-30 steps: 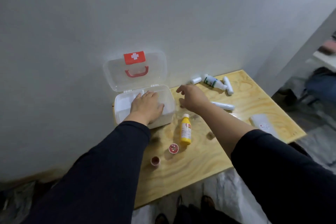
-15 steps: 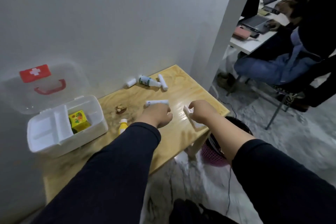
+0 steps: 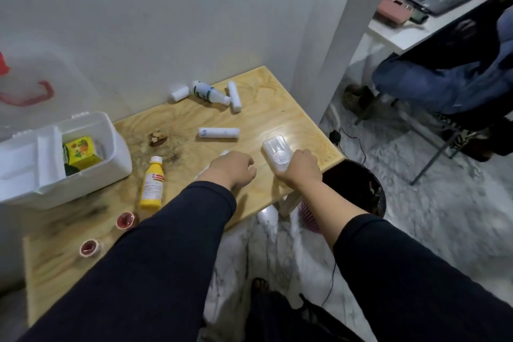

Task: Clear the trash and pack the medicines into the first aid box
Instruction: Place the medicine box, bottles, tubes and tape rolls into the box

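Note:
The white first aid box (image 3: 91, 130) stands open at the table's left, with a yellow carton (image 3: 80, 148) inside. My right hand (image 3: 301, 168) grips a clear plastic packet (image 3: 276, 151) near the table's right edge. My left hand (image 3: 231, 168) is closed over a white item (image 3: 222, 153) that is mostly hidden under it. A yellow bottle (image 3: 152, 183) lies beside the box. A white tube (image 3: 219, 133) lies mid-table. At the back lie a white bottle (image 3: 209, 91) and two small white tubes (image 3: 234, 96).
Two red-lidded cups (image 3: 126, 220) sit near the wooden table's (image 3: 266, 83) front edge, and a brown scrap (image 3: 156, 138) lies mid-table. A black bin (image 3: 358, 189) stands below the table's right corner. A seated person (image 3: 444, 83) is at a desk to the right.
My left hand left the box and came to the table's right side. My right hand took hold of the plastic packet and lifted it. The view swung right.

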`<control>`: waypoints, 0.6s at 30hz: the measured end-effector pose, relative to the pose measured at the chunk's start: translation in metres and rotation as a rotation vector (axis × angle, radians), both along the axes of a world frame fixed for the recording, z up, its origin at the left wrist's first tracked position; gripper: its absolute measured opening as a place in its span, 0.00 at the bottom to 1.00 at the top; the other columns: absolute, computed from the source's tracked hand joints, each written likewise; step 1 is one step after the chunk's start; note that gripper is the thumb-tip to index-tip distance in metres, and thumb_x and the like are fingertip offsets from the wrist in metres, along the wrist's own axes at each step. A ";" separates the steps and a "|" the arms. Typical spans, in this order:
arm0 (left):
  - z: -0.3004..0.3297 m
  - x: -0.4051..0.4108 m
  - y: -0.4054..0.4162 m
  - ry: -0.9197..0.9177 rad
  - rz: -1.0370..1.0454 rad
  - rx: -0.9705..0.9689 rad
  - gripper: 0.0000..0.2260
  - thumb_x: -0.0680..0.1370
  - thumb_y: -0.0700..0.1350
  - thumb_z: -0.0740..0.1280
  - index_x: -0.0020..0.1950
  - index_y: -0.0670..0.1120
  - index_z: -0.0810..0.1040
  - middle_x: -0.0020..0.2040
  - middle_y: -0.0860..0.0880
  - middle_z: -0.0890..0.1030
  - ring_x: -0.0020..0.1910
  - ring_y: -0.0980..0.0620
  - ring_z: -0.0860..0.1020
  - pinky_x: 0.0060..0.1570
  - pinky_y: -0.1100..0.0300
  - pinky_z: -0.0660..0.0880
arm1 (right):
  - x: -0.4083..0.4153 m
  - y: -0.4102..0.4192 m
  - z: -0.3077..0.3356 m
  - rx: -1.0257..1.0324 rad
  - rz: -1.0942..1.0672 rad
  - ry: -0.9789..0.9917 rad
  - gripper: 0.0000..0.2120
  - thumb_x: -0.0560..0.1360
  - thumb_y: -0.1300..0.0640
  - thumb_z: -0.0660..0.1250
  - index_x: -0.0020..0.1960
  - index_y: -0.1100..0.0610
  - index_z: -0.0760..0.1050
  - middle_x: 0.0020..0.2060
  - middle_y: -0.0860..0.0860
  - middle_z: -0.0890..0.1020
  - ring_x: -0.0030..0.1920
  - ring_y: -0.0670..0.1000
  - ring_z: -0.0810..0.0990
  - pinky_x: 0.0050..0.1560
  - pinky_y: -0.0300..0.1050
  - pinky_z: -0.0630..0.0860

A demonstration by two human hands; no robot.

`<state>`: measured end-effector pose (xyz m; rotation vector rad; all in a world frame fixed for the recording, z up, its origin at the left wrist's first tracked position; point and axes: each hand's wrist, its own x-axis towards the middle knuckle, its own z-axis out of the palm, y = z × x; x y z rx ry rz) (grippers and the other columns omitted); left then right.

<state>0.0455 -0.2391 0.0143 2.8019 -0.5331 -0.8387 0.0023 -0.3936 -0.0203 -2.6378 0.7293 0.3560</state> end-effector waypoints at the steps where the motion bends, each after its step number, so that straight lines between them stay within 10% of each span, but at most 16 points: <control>1: 0.000 0.000 0.000 0.000 0.007 0.000 0.19 0.80 0.52 0.58 0.70 0.49 0.73 0.67 0.47 0.76 0.66 0.45 0.73 0.63 0.50 0.73 | 0.001 -0.002 0.002 0.001 0.005 0.016 0.30 0.71 0.45 0.69 0.65 0.62 0.68 0.62 0.58 0.71 0.64 0.60 0.70 0.59 0.49 0.72; 7: 0.016 0.008 0.020 -0.006 0.030 0.006 0.20 0.80 0.52 0.59 0.72 0.49 0.72 0.67 0.48 0.76 0.63 0.46 0.76 0.61 0.51 0.75 | 0.020 -0.004 0.036 -0.007 0.108 0.019 0.30 0.67 0.48 0.74 0.62 0.61 0.70 0.60 0.57 0.72 0.61 0.59 0.71 0.47 0.46 0.70; 18: 0.065 0.017 0.149 -0.207 0.266 -0.031 0.18 0.78 0.51 0.60 0.67 0.54 0.75 0.67 0.50 0.77 0.62 0.45 0.76 0.59 0.50 0.75 | 0.076 0.109 0.120 0.000 0.521 -0.185 0.30 0.67 0.50 0.75 0.66 0.59 0.72 0.60 0.57 0.73 0.63 0.58 0.70 0.61 0.49 0.72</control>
